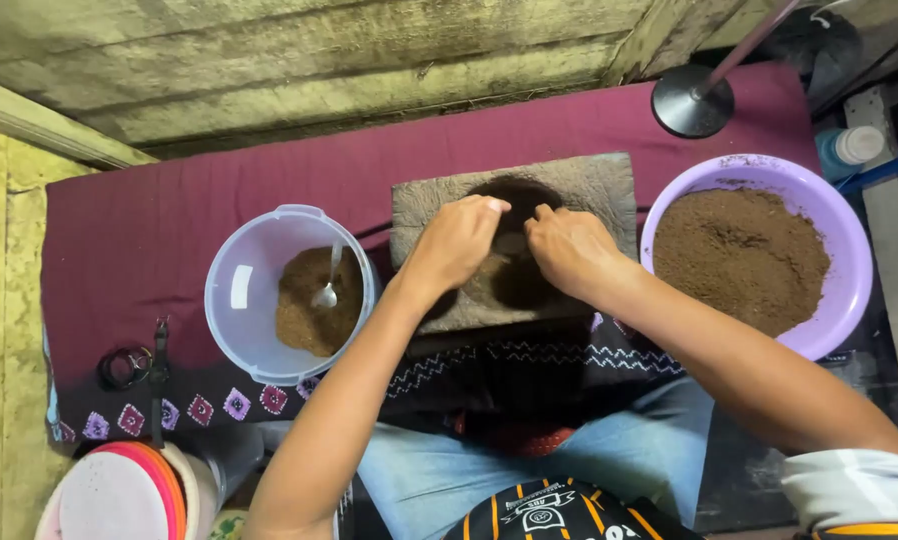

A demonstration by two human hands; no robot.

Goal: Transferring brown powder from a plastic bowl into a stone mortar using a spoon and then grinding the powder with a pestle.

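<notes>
Clear bowl and purple basin flank stone slab

Rough matt stone slab on maroon cloth; glossy plastic bowls, clear and purple.

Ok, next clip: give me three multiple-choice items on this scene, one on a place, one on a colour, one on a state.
1. Where does the spoon lie?
A. in the clear bowl
B. in the purple bowl
C. on the cloth

2. What colour is the cloth under the stone slab?
A. green
B. maroon
C. white

3. How do the two hands stand?
A. both lifted clear of the slab
B. one in each bowl
C. both down together at the slab's middle

Answers:
1 A, the spoon's handle rises from the brown powder in the clear bowl.
2 B, maroon fabric shows all round the slab.
3 C, the left hand and right hand meet with fingertips close over the slab's dark hollow.
</notes>
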